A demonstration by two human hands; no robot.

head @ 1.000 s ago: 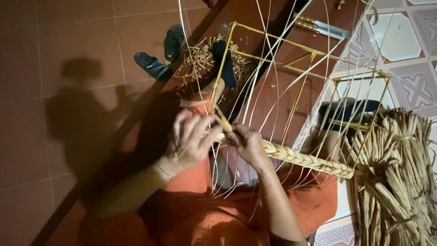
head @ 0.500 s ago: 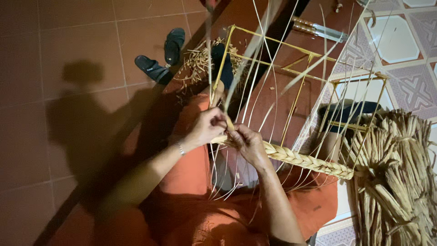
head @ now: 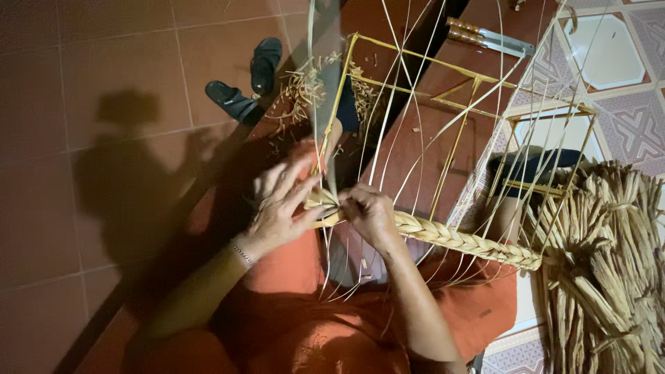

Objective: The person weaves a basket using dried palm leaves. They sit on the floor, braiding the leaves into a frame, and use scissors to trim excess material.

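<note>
I sit over a floor of plain reddish-brown tiles (head: 83, 76), which gives way at about two o'clock to patterned tiles (head: 634, 118) in white and dull purple; my shadow falls across the plain tiles at nine o'clock. A pair of dark sandals (head: 249, 79) lies on the floor at eleven o'clock, and near one o'clock a knife with a pale blade (head: 495, 38) rests on the ground. Across my lap, covered in orange cloth (head: 305, 325), stands an open yellow wire frame (head: 443, 90), box-shaped, with thin pale strips (head: 409, 104) rising through it and fanning upward; loose straw scraps (head: 301, 90) cling around its far corner at twelve o'clock. A plaited straw band (head: 457, 239) runs along the frame's near edge from the centre out toward four o'clock. My left hand (head: 280, 201) is closed narrowly on the end of that braid, fingers spread over the strands, a thin bracelet (head: 242, 253) at the wrist. My right hand (head: 370, 215) pinches the same braid from the other side, touching the left. At three to four o'clock a big bundle of dried straw (head: 609, 263) lies heaped beside the frame
</note>
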